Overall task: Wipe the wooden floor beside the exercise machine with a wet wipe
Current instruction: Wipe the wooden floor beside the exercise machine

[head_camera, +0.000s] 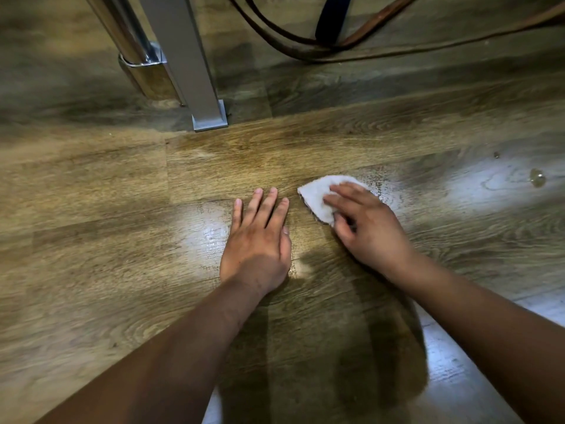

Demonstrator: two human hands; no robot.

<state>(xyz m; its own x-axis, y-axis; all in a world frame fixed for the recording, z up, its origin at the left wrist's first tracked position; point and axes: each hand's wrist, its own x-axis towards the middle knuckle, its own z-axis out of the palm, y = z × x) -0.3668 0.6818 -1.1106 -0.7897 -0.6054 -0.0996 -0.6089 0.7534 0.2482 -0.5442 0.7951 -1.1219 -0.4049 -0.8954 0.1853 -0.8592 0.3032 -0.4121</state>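
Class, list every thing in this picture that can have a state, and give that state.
Left-hand grip: open, flat on the floor.
Right-hand grip: holds the wipe, pressing it down.
White crumpled wet wipe: bunched, lying on the floor under the fingers.
Brown wooden plank floor: glossy wet patches, with a droplet at right.
Grey square metal post: upright, foot on the floor.

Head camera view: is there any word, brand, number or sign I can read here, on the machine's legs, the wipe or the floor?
None: no text can be read in this view.
The grey post and chrome tube show bare metal, no label.
The wet wipe is plain white.
The wooden floor shows only grain and glare; the cables carry no legible print.
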